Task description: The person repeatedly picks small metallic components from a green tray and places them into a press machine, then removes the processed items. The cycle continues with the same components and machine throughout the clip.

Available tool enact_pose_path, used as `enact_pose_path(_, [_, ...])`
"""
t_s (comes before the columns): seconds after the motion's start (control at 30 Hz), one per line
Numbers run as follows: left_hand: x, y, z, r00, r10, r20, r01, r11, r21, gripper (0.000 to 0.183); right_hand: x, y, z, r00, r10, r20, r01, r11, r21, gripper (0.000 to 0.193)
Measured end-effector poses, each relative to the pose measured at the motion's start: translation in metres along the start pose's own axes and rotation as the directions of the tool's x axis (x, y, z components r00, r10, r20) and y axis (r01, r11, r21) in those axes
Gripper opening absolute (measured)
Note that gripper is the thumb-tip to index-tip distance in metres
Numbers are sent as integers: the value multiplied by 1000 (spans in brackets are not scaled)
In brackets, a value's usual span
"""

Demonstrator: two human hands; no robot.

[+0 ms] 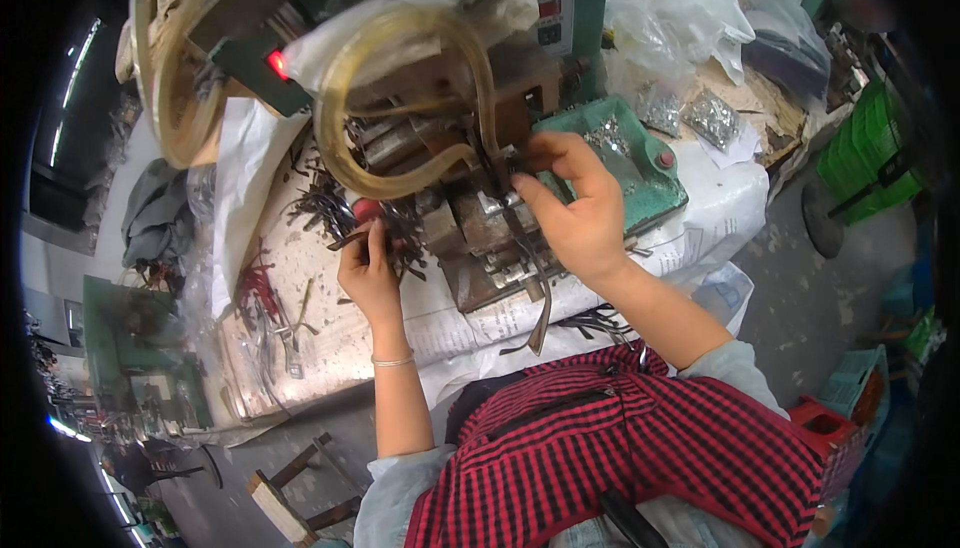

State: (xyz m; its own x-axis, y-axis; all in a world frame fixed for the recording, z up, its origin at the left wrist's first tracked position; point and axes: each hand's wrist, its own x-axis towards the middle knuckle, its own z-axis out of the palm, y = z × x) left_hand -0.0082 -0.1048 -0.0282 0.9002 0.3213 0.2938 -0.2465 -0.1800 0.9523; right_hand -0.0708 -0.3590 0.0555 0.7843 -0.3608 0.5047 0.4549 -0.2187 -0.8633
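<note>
My left hand point(369, 273) is closed, thumb and fingertips pinching a thin dark strip point(350, 239) beside a red ball knob point(366, 210). Just beyond it lies a pile of dark strips point(325, 203) shaped like eyeglass temples. At the machine, my right hand point(583, 210) reaches in with thumb and index finger bent together by the metal fixture point(490, 218); what is between them is too small to make out. Across that fixture a long dark strip with a curved end point(540, 320) hangs toward me.
A thick yellowish hose point(335, 108) loops over the machine. Right of the fixture, a green tray point(655, 198) holds small metal parts. Bags of small parts point(712, 120) lie farther right. Red and metallic strips point(265, 298) are at the left, and a wooden stool point(285, 508) stands below.
</note>
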Motion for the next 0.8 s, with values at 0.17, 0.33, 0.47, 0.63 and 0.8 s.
enact_pose_path(0.17, [-27, 80, 11, 918, 396, -14, -395, 918, 19, 9, -3, 5, 3, 989, 137, 51, -144, 976, 162, 47])
enact_pose_path(0.33, [-57, 138, 16, 570, 786, 239, -810, 586, 8, 18, -8, -32, 0, 954, 259, 150, -293, 913, 285, 51])
enact_pose_path(0.47, [-71, 138, 35, 353, 793, 496, -933, 340, 121, 29, -11, -44, -18, 928, 196, 316, -292, 910, 294, 56])
enact_pose_path(0.63, [-66, 122, 63, 269, 851, 451, -958, 284, 36, 34, 22, 31, -75, 982, 188, 36, -184, 980, -80, 59])
enact_pose_path(0.8, [-65, 115, 64, 264, 859, 439, -958, 285, 18, 32, -8, 82, -123, 976, 181, -124, -219, 818, -532, 31])
